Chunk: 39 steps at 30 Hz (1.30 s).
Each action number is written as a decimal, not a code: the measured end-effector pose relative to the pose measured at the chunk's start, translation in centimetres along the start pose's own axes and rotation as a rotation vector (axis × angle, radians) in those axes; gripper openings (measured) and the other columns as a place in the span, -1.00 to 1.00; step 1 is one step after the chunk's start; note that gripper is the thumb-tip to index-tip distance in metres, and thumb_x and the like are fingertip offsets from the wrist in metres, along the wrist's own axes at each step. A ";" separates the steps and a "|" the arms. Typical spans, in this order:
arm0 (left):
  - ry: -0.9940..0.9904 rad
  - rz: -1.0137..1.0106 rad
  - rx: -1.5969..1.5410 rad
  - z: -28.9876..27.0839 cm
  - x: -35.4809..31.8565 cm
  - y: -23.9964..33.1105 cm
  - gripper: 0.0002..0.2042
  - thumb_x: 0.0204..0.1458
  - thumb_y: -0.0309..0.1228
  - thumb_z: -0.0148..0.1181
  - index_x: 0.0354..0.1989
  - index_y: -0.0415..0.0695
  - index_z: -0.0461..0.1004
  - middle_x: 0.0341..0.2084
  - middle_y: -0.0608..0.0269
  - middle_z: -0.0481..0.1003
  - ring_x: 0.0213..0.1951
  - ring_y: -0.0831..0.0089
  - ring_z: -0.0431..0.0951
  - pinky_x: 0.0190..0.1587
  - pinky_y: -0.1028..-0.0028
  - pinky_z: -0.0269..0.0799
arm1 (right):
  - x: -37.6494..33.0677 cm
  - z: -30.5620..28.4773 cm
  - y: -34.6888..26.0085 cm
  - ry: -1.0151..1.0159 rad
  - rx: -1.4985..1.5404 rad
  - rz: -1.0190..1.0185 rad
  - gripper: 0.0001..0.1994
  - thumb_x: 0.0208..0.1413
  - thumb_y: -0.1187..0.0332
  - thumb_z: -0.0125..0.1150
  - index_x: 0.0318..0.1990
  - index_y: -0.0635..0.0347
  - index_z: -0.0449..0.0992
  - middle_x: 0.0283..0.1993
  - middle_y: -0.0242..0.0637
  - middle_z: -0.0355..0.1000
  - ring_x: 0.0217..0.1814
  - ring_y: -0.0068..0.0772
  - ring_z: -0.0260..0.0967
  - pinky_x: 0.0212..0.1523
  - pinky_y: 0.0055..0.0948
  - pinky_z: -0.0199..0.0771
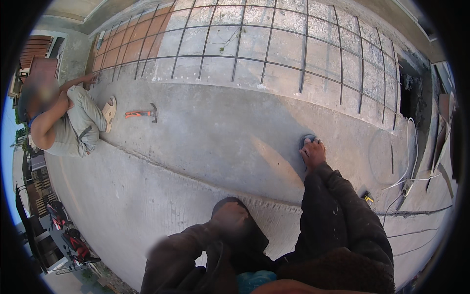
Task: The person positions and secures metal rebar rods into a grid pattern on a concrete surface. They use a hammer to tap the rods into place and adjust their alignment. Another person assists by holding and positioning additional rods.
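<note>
Neither of my hands shows clearly. My right leg in dark trousers (338, 215) stretches forward over the concrete slab (210, 142), and its bare foot (312, 153) rests on a grey sandal (304, 140). My bent left knee (230, 215) rises in the lower middle, dusty and blurred. A brownish strip at the bottom edge (293, 288) may be a forearm; I cannot tell. Something teal (254, 281) lies in my lap.
A rebar grid (274, 54) lies on the slab ahead. A hammer with an orange handle (141, 113) lies at left beside a crouching co-worker (68, 125). White cables (409, 161) and a yellow-black tool (367, 197) lie at right. The slab's left edge (73, 196) drops to parked motorcycles (68, 232).
</note>
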State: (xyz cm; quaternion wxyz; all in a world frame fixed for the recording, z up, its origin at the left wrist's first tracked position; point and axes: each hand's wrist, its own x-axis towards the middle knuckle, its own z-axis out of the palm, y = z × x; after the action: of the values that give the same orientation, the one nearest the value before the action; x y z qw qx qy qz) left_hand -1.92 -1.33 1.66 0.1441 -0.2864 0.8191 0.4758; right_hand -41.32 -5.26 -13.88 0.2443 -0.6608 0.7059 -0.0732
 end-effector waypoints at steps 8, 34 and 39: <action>0.296 0.113 -0.111 2.9 -2.0 -2.3 -0.75 0.15 -0.31 0.00 -0.24 -0.17 0.59 -0.16 0.19 0.57 0.01 0.22 0.49 0.29 0.17 0.20 | 0.3 0.8 -0.9 -0.121 -0.067 0.053 -0.73 0.03 0.18 0.28 -0.26 0.18 0.46 -0.24 0.00 0.46 0.05 0.17 0.33 -0.03 0.06 0.36; -0.026 -0.157 -0.226 0.9 -0.8 -1.2 -0.73 0.10 -0.30 0.01 -0.21 -0.18 0.59 -0.15 0.13 0.58 0.02 0.11 0.47 0.26 0.13 0.20 | 0.3 2.2 1.2 -0.039 -0.068 0.086 -0.83 0.02 0.24 0.30 -0.36 0.11 0.52 -0.26 -0.09 0.47 -0.01 0.18 0.36 0.06 0.08 0.28; 0.062 -0.046 -0.351 2.8 -1.0 -3.0 -0.72 0.02 -0.29 0.03 -0.25 -0.18 0.59 -0.21 0.10 0.59 -0.02 0.08 0.50 0.23 0.11 0.24 | -0.1 2.1 0.9 0.033 -0.011 -0.006 -0.85 -0.01 0.28 0.33 -0.42 0.10 0.51 -0.29 -0.15 0.47 -0.07 0.10 0.37 0.00 0.03 0.27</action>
State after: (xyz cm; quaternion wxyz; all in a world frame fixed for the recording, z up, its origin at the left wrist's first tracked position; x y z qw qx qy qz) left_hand 0.61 0.33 -1.34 0.0776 -0.3402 0.7206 0.5991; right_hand -41.16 -4.63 -16.09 0.2291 -0.6630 0.7081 -0.0810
